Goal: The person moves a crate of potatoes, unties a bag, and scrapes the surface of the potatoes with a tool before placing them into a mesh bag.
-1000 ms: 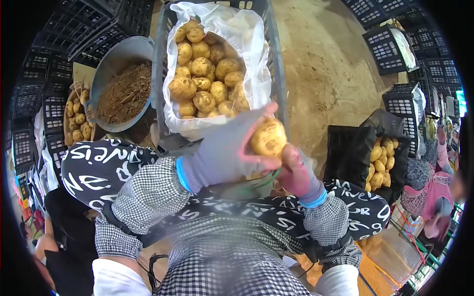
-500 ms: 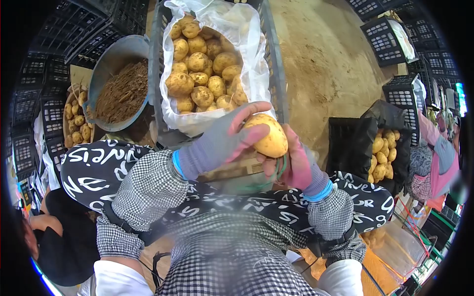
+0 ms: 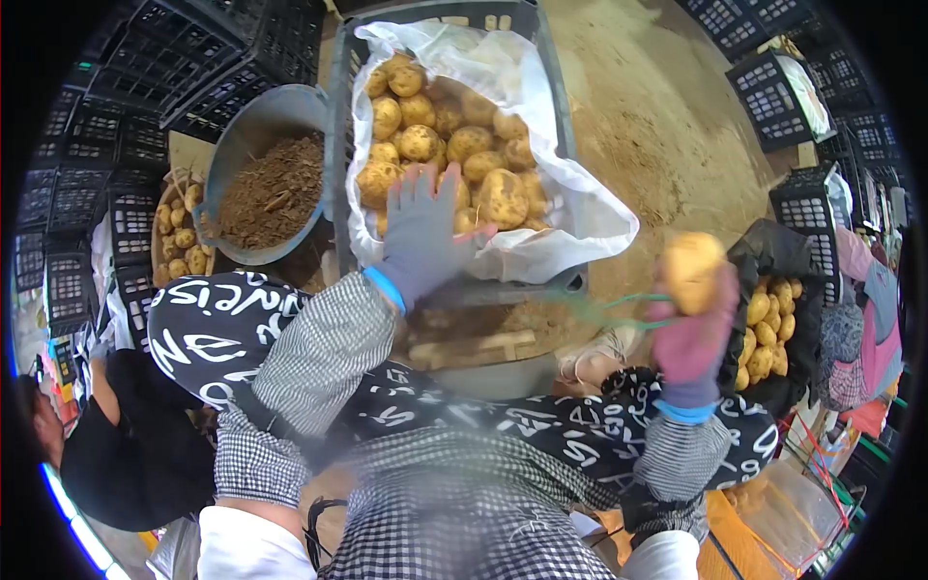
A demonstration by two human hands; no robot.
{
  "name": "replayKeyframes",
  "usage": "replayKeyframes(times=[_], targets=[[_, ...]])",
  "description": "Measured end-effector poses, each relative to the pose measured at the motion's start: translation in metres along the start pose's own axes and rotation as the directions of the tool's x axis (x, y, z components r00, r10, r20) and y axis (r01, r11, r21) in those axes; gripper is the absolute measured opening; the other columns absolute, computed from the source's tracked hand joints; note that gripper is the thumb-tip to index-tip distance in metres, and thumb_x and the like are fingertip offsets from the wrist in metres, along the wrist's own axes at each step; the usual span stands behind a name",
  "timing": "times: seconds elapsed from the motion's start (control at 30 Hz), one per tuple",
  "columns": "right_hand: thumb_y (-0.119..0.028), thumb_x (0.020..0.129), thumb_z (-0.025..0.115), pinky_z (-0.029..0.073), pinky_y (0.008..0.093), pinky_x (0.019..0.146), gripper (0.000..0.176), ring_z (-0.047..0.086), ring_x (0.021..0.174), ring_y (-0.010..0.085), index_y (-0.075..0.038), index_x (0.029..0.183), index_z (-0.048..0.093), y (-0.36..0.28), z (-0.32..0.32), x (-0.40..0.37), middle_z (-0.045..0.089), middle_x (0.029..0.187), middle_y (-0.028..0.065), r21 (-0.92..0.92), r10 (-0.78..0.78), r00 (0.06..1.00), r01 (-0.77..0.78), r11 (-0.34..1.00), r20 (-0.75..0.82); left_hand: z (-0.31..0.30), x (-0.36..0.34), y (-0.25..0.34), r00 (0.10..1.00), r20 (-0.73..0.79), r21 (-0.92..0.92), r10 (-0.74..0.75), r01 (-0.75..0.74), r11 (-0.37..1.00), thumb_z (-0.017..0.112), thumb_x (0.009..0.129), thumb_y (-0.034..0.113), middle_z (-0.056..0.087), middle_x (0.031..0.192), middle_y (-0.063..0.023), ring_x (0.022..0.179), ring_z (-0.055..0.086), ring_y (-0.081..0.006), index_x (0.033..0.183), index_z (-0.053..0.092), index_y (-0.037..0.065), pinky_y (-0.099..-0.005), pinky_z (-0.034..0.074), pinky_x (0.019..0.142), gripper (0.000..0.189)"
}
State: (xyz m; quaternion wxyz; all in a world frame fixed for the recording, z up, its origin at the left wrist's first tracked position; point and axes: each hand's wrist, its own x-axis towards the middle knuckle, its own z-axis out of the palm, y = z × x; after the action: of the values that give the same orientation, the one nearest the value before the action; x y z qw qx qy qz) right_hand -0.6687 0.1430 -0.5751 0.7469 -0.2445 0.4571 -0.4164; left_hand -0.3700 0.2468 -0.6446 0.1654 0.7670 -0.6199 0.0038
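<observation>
My left hand [image 3: 423,227], in a grey glove with pink fingertips, lies spread over the near edge of the potatoes [image 3: 471,142] in a white-lined crate [image 3: 338,126]. Its fingers touch or hover just over them; nothing is gripped. My right hand [image 3: 691,333], in a pink and grey glove, is blurred by motion and holds a large yellow potato [image 3: 693,271] at the right, beside a black bag [image 3: 802,259] of potatoes. A blurred green strand [image 3: 623,302] trails left from the right hand.
A blue tub [image 3: 215,159] of brown soil stands left of the crate, with a basket of potatoes [image 3: 181,232] beyond it. Black crates [image 3: 208,48] are stacked at both sides. A person in black [image 3: 135,445] is at the lower left.
My right hand has carried the potato right, away from my left hand. My left hand has let go of it, opened and moved up-left onto the crate's potatoes. The liner's right corner now spreads outward.
</observation>
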Motion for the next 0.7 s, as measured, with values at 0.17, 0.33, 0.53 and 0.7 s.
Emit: replayKeyframes(times=[0.17, 0.33, 0.53, 0.7], targets=[[-0.029, 0.094, 0.058, 0.052, 0.0314, 0.078, 0.050, 0.059, 0.100, 0.0237, 0.001, 0.133, 0.047, -0.086, -0.175, 0.025, 0.056, 0.126, 0.0209, 0.503, -0.285, 0.958, 0.256, 0.825, -0.020, 0.015, -0.026, 0.014, 0.793, 0.609, -0.516, 0.008, 0.388, 0.763, 0.063, 0.088, 0.036, 0.064, 0.099, -0.0170, 0.093, 0.064, -0.0324, 0.118, 0.060, 0.007, -0.0400, 0.050, 0.081, 0.042], [-0.009, 0.095, 0.054, 0.048, 0.0343, 0.097, 0.041, 0.056, 0.116, 0.0225, 0.007, 0.132, 0.047, -0.091, -0.238, 0.024, 0.057, 0.129, 0.0146, -0.127, -0.623, 0.740, 0.613, 0.780, -0.256, -0.013, -0.044, 0.037, 0.827, 0.536, -0.559, 0.171, 0.196, 0.806, 0.059, 0.087, 0.023, 0.064, 0.091, -0.0107, 0.085, 0.063, -0.0306, 0.105, 0.067, 0.011, -0.0414, 0.050, 0.075, 0.023], [0.000, 0.093, 0.054, 0.050, 0.0318, 0.090, 0.022, 0.062, 0.105, 0.0217, 0.003, 0.112, 0.065, 0.016, -0.002, 0.015, 0.065, 0.107, 0.0124, -0.783, -0.631, 0.660, 0.608, 0.132, 0.407, -0.013, -0.078, 0.061, 0.876, 0.395, -0.623, 0.279, 0.032, 0.782, 0.060, 0.085, 0.021, 0.059, 0.085, -0.0092, 0.083, 0.061, -0.0282, 0.103, 0.065, 0.012, -0.0443, 0.048, 0.069, 0.021], [-0.012, 0.085, 0.068, 0.049, 0.0349, 0.087, 0.035, 0.064, 0.100, 0.0308, 0.000, 0.118, 0.062, 0.026, 0.047, 0.025, 0.064, 0.112, 0.0184, -0.817, -0.640, 0.632, 0.576, 0.010, 0.437, -0.051, -0.026, 0.035, 0.973, 0.147, -0.286, 0.179, -0.132, 0.949, 0.070, 0.079, 0.033, 0.057, 0.109, -0.0119, 0.107, 0.055, -0.0299, 0.131, 0.048, 0.008, -0.0458, 0.041, 0.092, 0.061]])
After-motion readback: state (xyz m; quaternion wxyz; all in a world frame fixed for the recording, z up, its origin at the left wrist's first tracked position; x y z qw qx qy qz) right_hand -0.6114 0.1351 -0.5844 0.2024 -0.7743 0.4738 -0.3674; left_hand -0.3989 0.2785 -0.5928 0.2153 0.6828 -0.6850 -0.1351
